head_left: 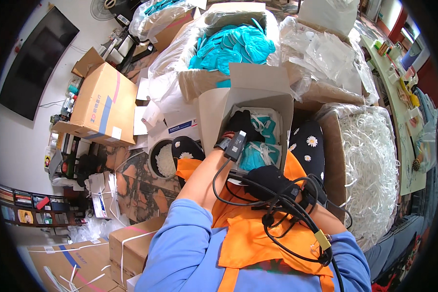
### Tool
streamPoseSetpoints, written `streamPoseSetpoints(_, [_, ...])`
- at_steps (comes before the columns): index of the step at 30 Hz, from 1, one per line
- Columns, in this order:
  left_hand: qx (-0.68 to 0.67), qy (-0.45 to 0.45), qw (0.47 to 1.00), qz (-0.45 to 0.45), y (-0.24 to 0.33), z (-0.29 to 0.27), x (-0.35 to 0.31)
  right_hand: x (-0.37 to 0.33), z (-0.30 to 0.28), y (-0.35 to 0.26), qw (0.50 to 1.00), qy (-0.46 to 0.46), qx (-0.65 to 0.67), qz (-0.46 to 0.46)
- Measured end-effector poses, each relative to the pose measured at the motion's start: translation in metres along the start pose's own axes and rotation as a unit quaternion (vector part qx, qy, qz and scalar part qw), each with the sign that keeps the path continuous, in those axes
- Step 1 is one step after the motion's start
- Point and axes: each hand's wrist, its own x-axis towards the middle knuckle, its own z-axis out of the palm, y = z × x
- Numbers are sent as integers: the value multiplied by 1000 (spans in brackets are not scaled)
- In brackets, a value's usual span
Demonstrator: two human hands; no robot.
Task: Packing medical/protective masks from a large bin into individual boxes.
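An uncovered white cardboard box (260, 78) sits at my lap with its flaps raised. Inside are teal face masks (259, 156) with white straps, some in clear plastic bags. My left hand (240, 125), in a black glove, reaches into the box's left side, beside the upper masks. At the near edge of the box is my right hand (270, 184), also black-gloved, just below the lower masks. The dark gloves blur into shadow, so how the fingers of either hand are set is hard to make out.
A plastic-lined carton of loose teal masks (236, 46) stands ahead. On my right is a carton of white straps (370, 165). A bowl of white bits (165, 159) and a brown carton (104, 104) are left. Black cables (287, 207) hang across my right wrist.
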Motion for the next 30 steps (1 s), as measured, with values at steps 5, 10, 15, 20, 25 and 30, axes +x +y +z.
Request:
streamPoseSetpoints(5, [-55, -47, 997, -9, 0, -13, -1, -4, -6, -3, 998, 39, 46, -27])
streamPoseSetpoints(10, [53, -30, 998, 30, -9, -2, 12, -8, -8, 0, 973, 95, 207, -40])
streamPoseSetpoints(15, [-16, 49, 998, -22, -20, 32, 18, -8, -8, 12, 884, 189, 427, 3])
streamPoseSetpoints(20, [64, -64, 994, 58, -21, 14, 18, -3, -9, 16, 804, 232, 545, 55])
streamPoseSetpoints(25, [34, -43, 998, 16, -12, 14, 8, 2, -13, 23, 787, 295, 537, 72])
streamPoseSetpoints(30, [-26, -14, 998, 62, -7, -5, -9, 10, -16, 23, 759, 338, 550, 79])
